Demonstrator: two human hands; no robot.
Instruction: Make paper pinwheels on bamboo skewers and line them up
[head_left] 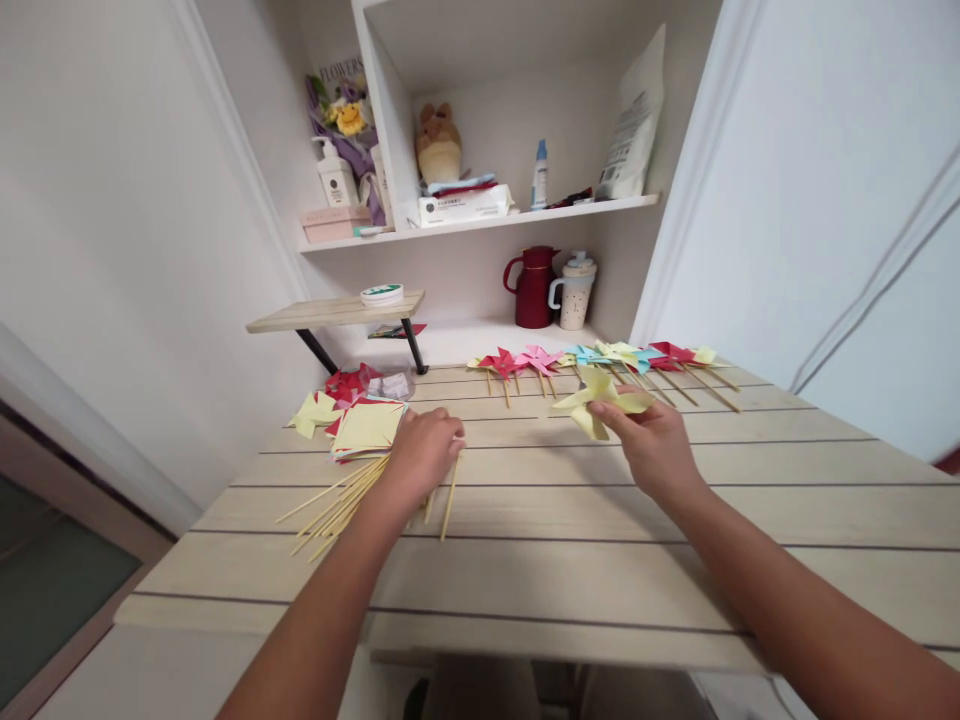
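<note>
A pale yellow paper pinwheel is pinched between the thumb and fingers of my right hand, raised above the table. No stick shows on this pinwheel. My left hand is curled closed over the left-centre of the table, and a thin wooden stick comes out below its fingertips. Beside and partly under that wrist lies a fanned bundle of wooden sticks. Just behind them is a stack of pale yellow paper squares, its right edge hidden by my left hand.
Finished pinwheels on sticks, red, pink, blue and yellow, line the table's back edge. At the left lie a loose yellow pinwheel, red paper pieces and a clear container. A small raised stand and a red jug are behind.
</note>
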